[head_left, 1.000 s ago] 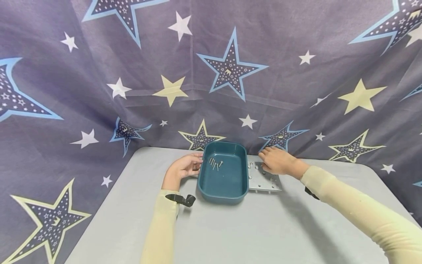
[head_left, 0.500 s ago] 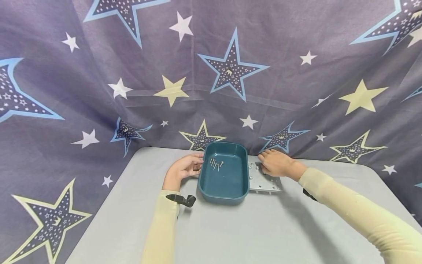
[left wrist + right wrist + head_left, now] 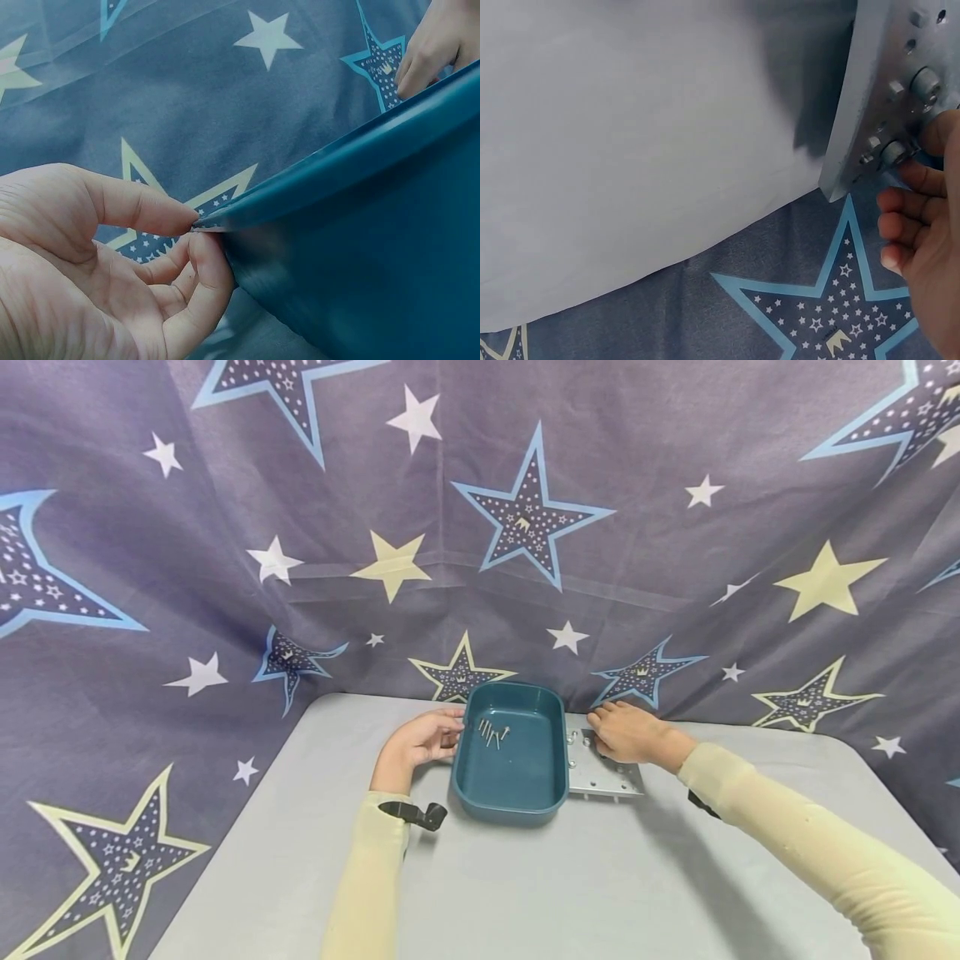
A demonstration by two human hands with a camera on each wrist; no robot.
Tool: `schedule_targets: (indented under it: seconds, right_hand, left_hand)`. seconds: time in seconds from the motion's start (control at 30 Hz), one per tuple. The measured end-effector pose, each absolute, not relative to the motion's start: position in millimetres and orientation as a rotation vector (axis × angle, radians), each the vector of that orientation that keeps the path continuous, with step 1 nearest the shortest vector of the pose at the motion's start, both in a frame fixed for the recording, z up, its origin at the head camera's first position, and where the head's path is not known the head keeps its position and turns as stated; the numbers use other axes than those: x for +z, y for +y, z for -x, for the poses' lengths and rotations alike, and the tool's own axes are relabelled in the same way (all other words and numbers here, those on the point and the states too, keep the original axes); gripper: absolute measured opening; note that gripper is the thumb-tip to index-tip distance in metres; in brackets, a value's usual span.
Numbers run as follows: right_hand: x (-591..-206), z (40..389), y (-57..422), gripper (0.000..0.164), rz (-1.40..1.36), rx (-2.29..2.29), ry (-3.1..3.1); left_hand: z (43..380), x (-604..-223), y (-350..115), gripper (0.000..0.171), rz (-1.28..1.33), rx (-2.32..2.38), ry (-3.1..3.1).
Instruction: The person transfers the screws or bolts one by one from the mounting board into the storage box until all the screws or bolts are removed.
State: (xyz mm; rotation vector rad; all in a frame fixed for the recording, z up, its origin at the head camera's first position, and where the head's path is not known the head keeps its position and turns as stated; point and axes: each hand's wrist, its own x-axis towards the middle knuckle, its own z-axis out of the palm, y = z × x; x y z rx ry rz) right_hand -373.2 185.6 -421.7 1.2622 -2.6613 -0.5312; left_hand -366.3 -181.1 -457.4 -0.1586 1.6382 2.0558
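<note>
My left hand [image 3: 422, 739] pinches the left rim of a blue-green plastic tray [image 3: 517, 777]; thumb and forefinger meet at that rim in the left wrist view. Several loose screws [image 3: 491, 733] lie inside the tray toward its far left. Right of it sits a silver metal plate [image 3: 600, 783] with holes, bent edges and several bolts standing in it. Over the plate's far part, my right hand [image 3: 628, 732] has its fingers curled. The right wrist view shows thumb and forefinger at a bolt [image 3: 894, 153] near the plate's end, apparently pinching it; the fingertips are partly hidden.
Both things stand near the back edge of a light grey table [image 3: 525, 893]. Behind it hangs a purple-grey curtain [image 3: 652, 568] printed with stars. A black wrist mount [image 3: 411, 813] sticks out beside the left sleeve, near the tray.
Since one second ago my right hand has shifted slightly down over the plate, its fingers staying at the far part. The left hand, tray and loose screws hold their places.
</note>
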Motion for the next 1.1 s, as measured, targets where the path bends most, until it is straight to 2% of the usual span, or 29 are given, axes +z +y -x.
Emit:
schedule_targets:
  seconds: [0.53, 0.8, 1.1]
  right_hand:
    - [-421, 371, 183, 0.018, -1.252, -0.55, -2.673]
    - [-423, 371, 184, 0.017, -1.27, -0.55, -2.634]
    - [-421, 369, 182, 0.015, -1.283, -0.539, -2.635]
  left_hand:
    - [367, -459, -181, 0.05, 0.145, 2.051, 1.649]
    - [369, -467, -187, 0.038, 0.013, 2.077, 1.63]
    - [366, -459, -180, 0.045, 0.136, 2.066, 1.638]
